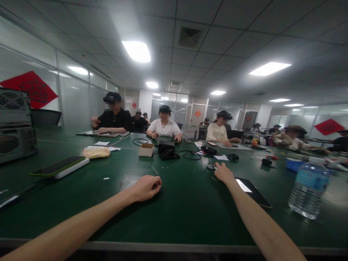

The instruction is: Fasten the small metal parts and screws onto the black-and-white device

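Observation:
My left hand point(146, 187) rests on the green table point(176, 203) with its fingers curled into a loose fist; nothing shows inside it. My right hand point(223, 171) reaches farther out, fingers closed over a small dark object point(211, 167) on the tabletop that I cannot make out. A black phone point(251, 190) lies flat just right of my right forearm.
A water bottle point(308, 189) stands at the right. A phone on a white power bank point(61, 166) lies left, beside a computer case point(15, 125). A cardboard box point(146, 149), black device point(167, 149) and cables sit mid-table. Several people sit along the far side.

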The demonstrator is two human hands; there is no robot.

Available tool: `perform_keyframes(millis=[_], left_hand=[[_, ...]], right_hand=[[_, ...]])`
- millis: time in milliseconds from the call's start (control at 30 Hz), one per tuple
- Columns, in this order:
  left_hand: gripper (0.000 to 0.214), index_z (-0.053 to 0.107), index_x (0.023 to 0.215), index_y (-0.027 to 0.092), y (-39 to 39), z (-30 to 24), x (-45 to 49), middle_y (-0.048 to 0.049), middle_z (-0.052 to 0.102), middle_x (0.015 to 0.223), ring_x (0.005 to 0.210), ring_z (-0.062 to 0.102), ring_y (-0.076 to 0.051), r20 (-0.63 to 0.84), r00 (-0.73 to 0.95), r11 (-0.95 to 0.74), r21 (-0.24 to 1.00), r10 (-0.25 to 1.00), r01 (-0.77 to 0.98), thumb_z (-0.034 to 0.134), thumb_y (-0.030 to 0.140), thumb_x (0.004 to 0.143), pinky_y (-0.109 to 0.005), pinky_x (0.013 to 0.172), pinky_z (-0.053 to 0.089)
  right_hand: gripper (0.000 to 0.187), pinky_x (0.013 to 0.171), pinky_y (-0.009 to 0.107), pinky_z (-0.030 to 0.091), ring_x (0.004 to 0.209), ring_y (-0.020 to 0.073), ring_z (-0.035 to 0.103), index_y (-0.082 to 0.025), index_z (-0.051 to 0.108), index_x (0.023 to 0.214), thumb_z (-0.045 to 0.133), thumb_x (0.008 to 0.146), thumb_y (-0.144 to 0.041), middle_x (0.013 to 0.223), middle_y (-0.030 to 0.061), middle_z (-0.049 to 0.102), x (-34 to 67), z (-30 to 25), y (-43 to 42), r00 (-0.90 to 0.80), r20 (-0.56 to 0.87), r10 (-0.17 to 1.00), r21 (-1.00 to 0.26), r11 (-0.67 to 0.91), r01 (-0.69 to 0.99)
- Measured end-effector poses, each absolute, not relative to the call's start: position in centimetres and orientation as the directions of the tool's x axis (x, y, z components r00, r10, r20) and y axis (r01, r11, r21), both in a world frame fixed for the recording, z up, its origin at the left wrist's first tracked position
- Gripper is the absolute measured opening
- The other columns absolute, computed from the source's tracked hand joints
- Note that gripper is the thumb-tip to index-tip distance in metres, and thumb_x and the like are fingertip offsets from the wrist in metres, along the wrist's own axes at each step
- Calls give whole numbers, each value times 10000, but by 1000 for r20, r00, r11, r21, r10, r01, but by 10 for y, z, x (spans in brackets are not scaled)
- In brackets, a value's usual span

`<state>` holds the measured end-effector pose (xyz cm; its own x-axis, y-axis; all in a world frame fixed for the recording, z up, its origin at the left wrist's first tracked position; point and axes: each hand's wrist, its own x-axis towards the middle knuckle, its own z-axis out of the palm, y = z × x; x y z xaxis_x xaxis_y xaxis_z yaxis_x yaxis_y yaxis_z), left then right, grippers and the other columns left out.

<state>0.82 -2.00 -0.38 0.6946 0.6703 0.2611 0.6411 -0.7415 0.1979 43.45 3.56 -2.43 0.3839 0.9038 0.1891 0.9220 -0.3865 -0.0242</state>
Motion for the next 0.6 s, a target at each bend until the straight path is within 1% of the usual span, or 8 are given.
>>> perform_keyframes(millis=[100,167,233,333,467,600], left_hand=[[175,626,952,196,-20,-5,8,-37,681,858,765,622,-174,266,689,-738,192,674,647,486,270,878,-257,684,433],[183,626,959,197,-21,-5,8,-35,680,860,766,619,-171,269,689,-739,194,673,645,482,278,881,-258,685,434],[189,626,959,197,-23,-5,8,-35,681,865,766,619,-171,266,694,-742,201,669,639,475,280,883,-260,686,437],[190,633,941,196,-25,-4,9,-38,683,856,759,619,-172,262,693,-741,202,671,641,471,273,877,-262,687,442],[195,633,945,194,-25,-4,10,-40,680,852,753,613,-171,270,695,-744,195,667,639,472,279,874,-264,699,443],[192,627,958,202,-23,-6,9,-30,672,847,753,610,-170,266,712,-759,199,650,619,472,286,882,-263,692,433]], right_hand=[[399,834,391,403,1103,302,533,-226,468,1302,383,912,-218,1207,160,464,439,-28,41,401,230,887,-14,-409,912],[427,855,409,386,1153,328,492,-224,441,1336,409,910,-225,1226,174,451,441,-29,45,416,254,873,-9,-428,904],[474,869,421,370,1185,343,460,-238,406,1374,450,902,-231,1260,184,428,442,-29,49,416,266,869,-3,-431,902],[515,859,417,370,1175,338,468,-272,400,1386,496,883,-219,1283,174,416,442,-31,55,397,250,883,6,-412,911],[469,845,413,381,1163,336,478,-272,450,1350,449,887,-197,1279,159,426,445,-34,58,372,224,901,24,-387,922],[463,857,420,376,1146,330,492,-282,444,1363,405,908,-206,1293,160,416,448,-37,56,358,206,911,39,-374,927]])
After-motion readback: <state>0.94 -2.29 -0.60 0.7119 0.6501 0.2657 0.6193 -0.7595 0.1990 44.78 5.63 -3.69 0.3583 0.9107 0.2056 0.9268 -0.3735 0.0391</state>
